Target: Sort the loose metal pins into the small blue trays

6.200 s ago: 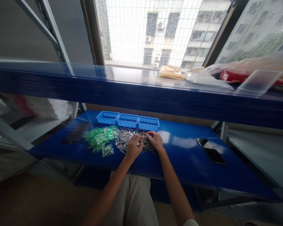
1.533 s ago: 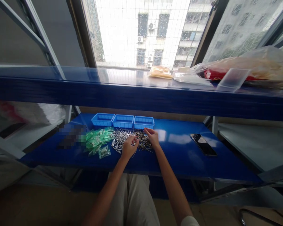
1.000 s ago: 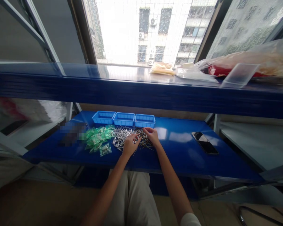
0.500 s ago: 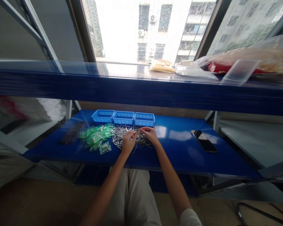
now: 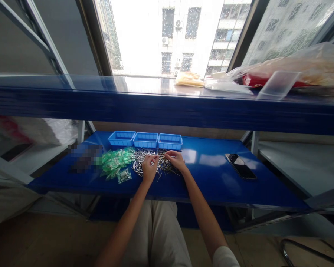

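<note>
Many thin metal pins point(image 5: 138, 167) lie in a loose pile on the blue table. Over the middle of the pile is my left hand point(image 5: 149, 168), its fingers pinched together; what they hold is too small to make out. My right hand point(image 5: 176, 160) is just to its right, over the pile's right part, thumb and fingers also drawn together on something I cannot make out. The two hands are slightly apart. Left of the pins lies a heap of green plastic bags point(image 5: 113, 161), with a small clear bag of metal parts point(image 5: 124, 175) at its front.
Behind the pile stand three blue trays in a row: left point(image 5: 121, 138), middle point(image 5: 145, 140) and right point(image 5: 170, 141). A phone point(image 5: 242, 167) lies on the right of the table point(image 5: 211, 185). A blue shelf point(image 5: 167, 107) crosses above, bearing plastic bags and a clear container point(image 5: 278, 86).
My left hand has shifted slightly left and up, widening the gap between the hands. My right hand has stayed nearly in place. The view has moved slightly.
</note>
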Demonstrator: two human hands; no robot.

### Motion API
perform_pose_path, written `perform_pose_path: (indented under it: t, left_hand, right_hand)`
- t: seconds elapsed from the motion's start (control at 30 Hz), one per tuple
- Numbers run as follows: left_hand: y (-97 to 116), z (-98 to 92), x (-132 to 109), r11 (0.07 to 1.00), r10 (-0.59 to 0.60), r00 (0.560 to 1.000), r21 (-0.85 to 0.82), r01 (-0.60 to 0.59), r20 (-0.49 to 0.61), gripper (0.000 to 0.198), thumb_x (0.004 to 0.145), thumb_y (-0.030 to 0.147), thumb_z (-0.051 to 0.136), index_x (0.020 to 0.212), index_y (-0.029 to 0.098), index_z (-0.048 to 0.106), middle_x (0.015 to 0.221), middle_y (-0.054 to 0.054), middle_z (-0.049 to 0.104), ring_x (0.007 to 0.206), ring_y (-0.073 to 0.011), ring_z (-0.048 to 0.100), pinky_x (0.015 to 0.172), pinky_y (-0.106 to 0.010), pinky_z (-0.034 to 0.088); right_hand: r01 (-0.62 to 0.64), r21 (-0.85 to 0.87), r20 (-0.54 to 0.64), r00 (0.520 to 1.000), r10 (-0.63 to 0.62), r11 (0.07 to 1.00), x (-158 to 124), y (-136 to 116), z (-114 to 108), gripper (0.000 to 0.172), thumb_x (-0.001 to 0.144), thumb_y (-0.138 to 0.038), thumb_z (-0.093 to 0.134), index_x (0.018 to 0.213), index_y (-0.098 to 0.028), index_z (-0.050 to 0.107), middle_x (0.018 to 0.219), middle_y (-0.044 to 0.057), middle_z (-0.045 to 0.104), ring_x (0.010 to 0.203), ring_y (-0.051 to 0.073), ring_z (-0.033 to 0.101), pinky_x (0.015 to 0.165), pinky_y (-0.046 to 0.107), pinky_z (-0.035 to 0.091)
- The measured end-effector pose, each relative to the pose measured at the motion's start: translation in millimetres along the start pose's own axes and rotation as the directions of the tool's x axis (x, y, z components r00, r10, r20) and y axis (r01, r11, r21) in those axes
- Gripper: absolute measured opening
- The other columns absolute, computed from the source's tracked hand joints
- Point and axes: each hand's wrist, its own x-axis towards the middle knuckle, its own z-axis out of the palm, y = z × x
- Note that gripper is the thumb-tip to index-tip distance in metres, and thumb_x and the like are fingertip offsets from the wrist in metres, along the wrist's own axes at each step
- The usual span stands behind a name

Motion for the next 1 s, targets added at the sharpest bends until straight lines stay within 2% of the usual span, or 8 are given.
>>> perform_pose_path:
  t: [0.13, 0.23, 0.33, 0.4, 0.5, 0.63, 0.8, 1.0]
  left_hand:
    - [-4.5, 2.4, -0.7, 0.999, 0.03, 0.992, 0.038, -0.035, 0.119, 0.016, 0.077, 0.031, 0.054, 0.078, 0.017, 0.062, 0.074, -0.002, 0.054, 0.062, -0.0122, 0.05, 0.063, -0.028, 0.043]
    - [-7.9, 5.0, -2.9, 0.991, 0.07, 0.977, 0.101, -0.092, 0.202, 0.011, 0.075, 0.028, 0.056, 0.075, 0.019, 0.062, 0.076, -0.002, 0.055, 0.07, -0.0145, 0.052, 0.069, -0.031, 0.042]
    - [-8.2, 6.4, -4.2, 0.981, 0.092, 0.968, 0.143, -0.128, 0.233, 0.009, 0.074, 0.027, 0.057, 0.074, 0.019, 0.062, 0.078, -0.002, 0.056, 0.075, -0.0164, 0.053, 0.073, -0.033, 0.041]
    - [-6.6, 5.9, -3.6, 0.981, 0.087, 0.974, 0.151, -0.12, 0.208, 0.01, 0.075, 0.027, 0.056, 0.076, 0.019, 0.061, 0.078, -0.002, 0.057, 0.073, -0.0161, 0.053, 0.075, -0.035, 0.04]
    - [-3.6, 3.5, -1.4, 0.992, 0.054, 0.993, 0.108, -0.066, 0.104, 0.014, 0.077, 0.03, 0.054, 0.079, 0.018, 0.061, 0.077, -0.002, 0.056, 0.067, -0.0141, 0.052, 0.074, -0.034, 0.041]
    - [-2.2, 0.2, 0.7, 0.999, -0.018, 1.0, 0.031, 0.018, -0.025, 0.017, 0.077, 0.033, 0.053, 0.081, 0.018, 0.061, 0.078, -0.002, 0.053, 0.064, -0.0124, 0.05, 0.065, -0.029, 0.043]
    - [-1.0, -0.6, 0.6, 0.999, -0.04, 0.997, -0.004, 0.04, -0.069, 0.016, 0.076, 0.032, 0.055, 0.085, 0.019, 0.059, 0.081, -0.002, 0.052, 0.065, -0.0119, 0.05, 0.065, -0.028, 0.043]
    - [2.8, -0.6, 0.0, 0.996, -0.081, 0.995, -0.026, 0.08, -0.056, 0.013, 0.077, 0.027, 0.051, 0.088, 0.02, 0.055, 0.085, -0.002, 0.053, 0.067, -0.0125, 0.051, 0.069, -0.031, 0.043]
  right_hand:
    - [0.001, 0.038, -0.027, 1.0, 0.0, 0.999, 1.1, 1.5, -0.1, 0.026, 0.072, -0.042, 0.059, 0.075, -0.017, 0.065, 0.071, 0.004, 0.065, 0.064, 0.014, 0.058, 0.059, 0.025, 0.046]
    - [-0.006, 0.029, 0.019, 1.0, 0.005, 1.0, 0.7, 0.3, 0.1, 0.026, 0.071, -0.042, 0.06, 0.075, -0.017, 0.065, 0.072, 0.004, 0.065, 0.064, 0.015, 0.058, 0.059, 0.025, 0.046]
    - [-0.016, 0.024, 0.052, 0.999, 0.015, 1.0, 0.4, -1.1, -0.3, 0.027, 0.07, -0.042, 0.061, 0.076, -0.017, 0.066, 0.073, 0.005, 0.065, 0.065, 0.015, 0.058, 0.058, 0.026, 0.047]
    - [-0.019, 0.032, 0.026, 1.0, 0.018, 0.999, 0.4, -1.4, -1.3, 0.027, 0.07, -0.042, 0.06, 0.077, -0.017, 0.066, 0.073, 0.005, 0.065, 0.065, 0.015, 0.059, 0.059, 0.026, 0.047]
    - [-0.03, 0.033, -0.015, 0.999, 0.031, 0.999, -0.4, -1.6, -2.9, 0.026, 0.07, -0.042, 0.061, 0.076, -0.016, 0.067, 0.072, 0.005, 0.066, 0.065, 0.015, 0.059, 0.06, 0.026, 0.047]
    - [-0.036, 0.0, 0.062, 0.997, 0.036, 0.999, -2.7, -4.8, -3.4, 0.026, 0.066, -0.041, 0.065, 0.072, -0.016, 0.068, 0.069, 0.005, 0.066, 0.063, 0.016, 0.059, 0.057, 0.026, 0.046]
    - [-0.114, 0.078, 0.064, 0.992, 0.109, 0.99, -2.6, -11.1, -5.8, 0.027, 0.064, -0.042, 0.066, 0.073, -0.017, 0.069, 0.067, 0.005, 0.066, 0.058, 0.014, 0.058, 0.051, 0.024, 0.044]
    - [-0.21, 0.19, -0.021, 0.976, 0.218, 0.959, -1.0, -13.7, -11.7, 0.031, 0.062, -0.044, 0.067, 0.075, -0.016, 0.069, 0.064, 0.004, 0.065, 0.051, 0.012, 0.054, 0.047, 0.024, 0.043]
